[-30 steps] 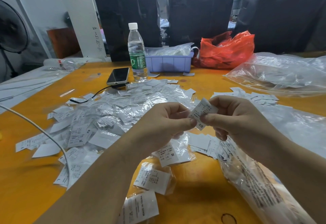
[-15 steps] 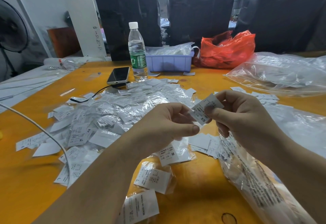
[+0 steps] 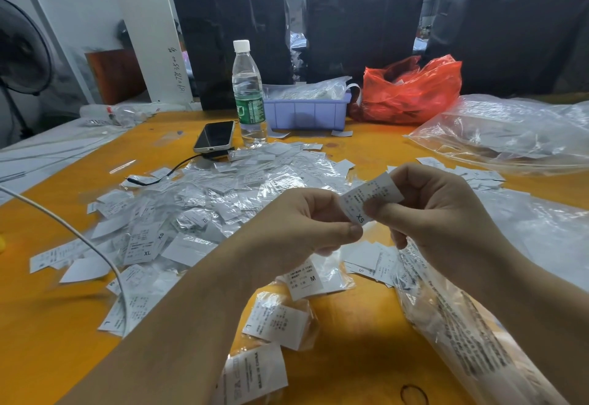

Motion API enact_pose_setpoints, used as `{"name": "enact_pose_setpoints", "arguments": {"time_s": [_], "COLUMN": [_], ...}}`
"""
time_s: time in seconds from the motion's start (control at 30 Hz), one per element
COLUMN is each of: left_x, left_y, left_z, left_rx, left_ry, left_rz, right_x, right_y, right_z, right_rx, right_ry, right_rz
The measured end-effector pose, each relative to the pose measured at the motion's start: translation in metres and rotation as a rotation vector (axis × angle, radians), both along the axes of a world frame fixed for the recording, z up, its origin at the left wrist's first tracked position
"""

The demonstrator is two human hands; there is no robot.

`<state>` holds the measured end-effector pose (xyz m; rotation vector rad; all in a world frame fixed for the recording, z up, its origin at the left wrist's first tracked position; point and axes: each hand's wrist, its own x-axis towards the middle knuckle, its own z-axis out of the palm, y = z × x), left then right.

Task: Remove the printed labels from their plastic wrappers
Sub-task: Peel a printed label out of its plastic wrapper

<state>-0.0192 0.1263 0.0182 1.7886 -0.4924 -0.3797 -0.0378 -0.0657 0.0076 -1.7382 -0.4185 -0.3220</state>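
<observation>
Since a second ago the two hands have drawn slightly apart, and the XS label (image 3: 369,198) has tilted up toward the right hand (image 3: 436,213), its far end now higher. That hand's grip is a pinch: thumb and forefinger clamp the label near its middle, with the other fingers curled behind. The left hand (image 3: 302,229) is curled too, thumb pressed toward its forefinger just below the label's lower end; whether a clear wrapper lies in that pinch I cannot tell. The label hangs in the air above the middle of the desk (image 3: 47,309), between the two hands.

Beneath the left forearm and spreading toward the left edge lies a heap of labels and wrappers (image 3: 197,213); a wrapped M label (image 3: 307,280) sits just under the hands. A large printed plastic bag (image 3: 455,325) runs toward the near right corner. Along the far edge stand a water bottle (image 3: 248,92), a phone (image 3: 214,136) beside it, a purple bin (image 3: 306,111) and a red bag (image 3: 411,89). A clear bag (image 3: 510,130) rests at the far right. A white cable (image 3: 79,235) crosses the left side.
</observation>
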Motion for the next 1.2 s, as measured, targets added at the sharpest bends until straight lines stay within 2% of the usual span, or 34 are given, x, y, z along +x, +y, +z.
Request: {"name": "enact_pose_setpoints", "arguments": {"time_s": [0.27, 0.4, 0.5, 0.63, 0.83, 1.2], "left_x": [0.0005, 0.0017, 0.0014, 0.0007, 0.0024, 0.0044], "left_y": [0.0002, -0.0007, -0.0001, 0.0002, 0.0002, 0.0000], "left_z": [-0.0006, 0.0005, 0.0006, 0.0002, -0.0017, -0.0052], "left_rx": [0.016, -0.014, -0.026, -0.014, -0.013, 0.088], "left_ry": [-0.005, 0.006, 0.008, 0.001, -0.009, -0.053], "left_rz": [0.041, 0.078, 0.091, 0.090, 0.102, 0.153], "right_x": [0.0000, -0.0003, -0.0003, -0.0018, -0.0018, -0.0024], "right_y": [-0.0009, -0.0011, 0.0003, 0.0024, 0.0006, 0.0027], "right_z": [-0.0001, 0.0007, -0.0017, -0.0027, -0.0018, -0.0010], "right_rx": [-0.002, 0.094, 0.021, -0.013, -0.053, -0.164], "right_ry": [0.085, 0.043, 0.002, 0.009, -0.078, 0.024], "right_rz": [0.095, 0.021, -0.029, 0.014, -0.095, 0.054]}}
